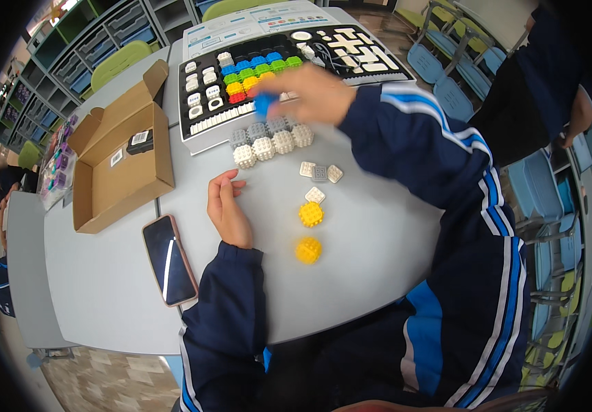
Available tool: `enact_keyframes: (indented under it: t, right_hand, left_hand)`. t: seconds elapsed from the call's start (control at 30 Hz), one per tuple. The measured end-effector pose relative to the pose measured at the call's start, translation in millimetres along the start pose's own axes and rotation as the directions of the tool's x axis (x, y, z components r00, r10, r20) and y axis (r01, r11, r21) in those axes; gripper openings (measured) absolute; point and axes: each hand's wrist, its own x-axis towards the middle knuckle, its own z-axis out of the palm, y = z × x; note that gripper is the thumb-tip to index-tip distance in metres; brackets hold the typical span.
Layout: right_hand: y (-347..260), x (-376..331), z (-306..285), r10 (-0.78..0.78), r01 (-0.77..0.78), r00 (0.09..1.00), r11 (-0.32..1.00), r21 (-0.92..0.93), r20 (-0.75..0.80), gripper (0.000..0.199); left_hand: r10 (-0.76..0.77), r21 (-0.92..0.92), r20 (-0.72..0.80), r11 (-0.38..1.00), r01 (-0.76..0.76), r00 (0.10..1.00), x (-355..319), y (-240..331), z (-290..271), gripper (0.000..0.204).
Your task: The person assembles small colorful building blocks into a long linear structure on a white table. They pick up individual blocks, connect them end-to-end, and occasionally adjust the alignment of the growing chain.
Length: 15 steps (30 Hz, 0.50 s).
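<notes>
You are pinching blue block (265,104) between fingers of right hand (313,93) — loosening grip could be dropping it onto grey cubes (257,130) near them; left hand's (230,209) fingers are curving loosely, holding nothing.

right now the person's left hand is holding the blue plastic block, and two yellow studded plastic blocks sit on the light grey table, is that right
Not quite: in the head view, the right hand is the one holding the blue plastic block. The two yellow studded plastic blocks do sit on the light grey table.
</notes>
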Motion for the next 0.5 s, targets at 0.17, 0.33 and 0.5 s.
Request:
enact_keyframes:
  t: [0.17, 0.33, 0.5]
  right_hand:
    - [144, 53, -23, 0.084, -0.136, 0.976, 0.954, -0.266, -0.199, 0.037]
    - [222, 85, 5, 0.314, -0.33, 0.944, 0.879, -0.345, -0.101, 0.04]
    - [240, 91, 23, 0.47, -0.454, 0.881, 0.802, -0.388, -0.059, 0.036]
  left_hand:
    - [-0.008, -0.038, 0.003, 0.999, 0.008, 1.0, -2, 6, 3, 0.028]
    - [-0.057, -0.032, 0.02, 0.998, 0.058, 0.998, -7, 13, 0, 0.024]
    - [-0.036, 0.006, 0.016, 0.999, 0.035, 0.999, -5, 14, 2, 0.027]
